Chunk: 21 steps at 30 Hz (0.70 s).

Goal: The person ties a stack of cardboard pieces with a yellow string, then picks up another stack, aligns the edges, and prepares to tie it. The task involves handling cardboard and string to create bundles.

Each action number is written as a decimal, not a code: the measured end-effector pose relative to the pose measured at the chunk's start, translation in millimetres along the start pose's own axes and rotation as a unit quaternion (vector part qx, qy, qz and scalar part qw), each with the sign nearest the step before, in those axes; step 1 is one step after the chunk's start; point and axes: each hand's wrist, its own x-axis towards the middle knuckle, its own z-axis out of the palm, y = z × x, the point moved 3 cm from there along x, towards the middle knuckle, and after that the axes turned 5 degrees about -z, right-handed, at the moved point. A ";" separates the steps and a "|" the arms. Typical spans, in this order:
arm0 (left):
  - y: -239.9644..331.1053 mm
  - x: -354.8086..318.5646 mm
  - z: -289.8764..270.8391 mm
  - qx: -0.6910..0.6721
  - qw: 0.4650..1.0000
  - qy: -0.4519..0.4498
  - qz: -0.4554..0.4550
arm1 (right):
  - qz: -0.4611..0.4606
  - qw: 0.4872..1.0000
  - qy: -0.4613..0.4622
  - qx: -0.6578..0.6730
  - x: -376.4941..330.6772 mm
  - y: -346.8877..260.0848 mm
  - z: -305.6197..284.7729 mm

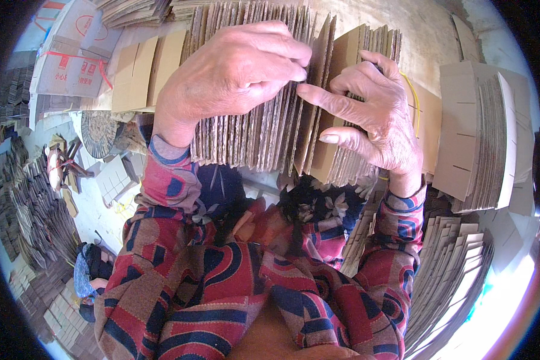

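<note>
A long row of corrugated cardboard sheets (pixel 246 138) stands on edge in front of me. Bent over its top, my left hand (pixel 237 72) has its fingers pinched together at the upper edge of a sheet. Just right of there, a few cardboard sheets (pixel 314 123) stand slightly apart from the row. My right hand (pixel 375 117) is spread over them and over another upright bundle (pixel 349 170). Its index finger reaches left to the sheets' edges beside my left fingertips; its thumb lies lower across the bundle. The left fingertips are partly hidden.
A cardboard box (pixel 72 66) with red tape stands at the far left, near flat cardboard pieces (pixel 135 75). Cardboard stacks stand at right (pixel 486 132) and lower right (pixel 447 270). More stacks (pixel 36 198) line the left side, where another person (pixel 90 276) is partly visible.
</note>
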 end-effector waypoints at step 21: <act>-4.3 -4.8 -2.8 -0.029 0.999 0.029 -0.009 | -0.011 0.990 0.117 0.077 -7.0 5.8 -3.1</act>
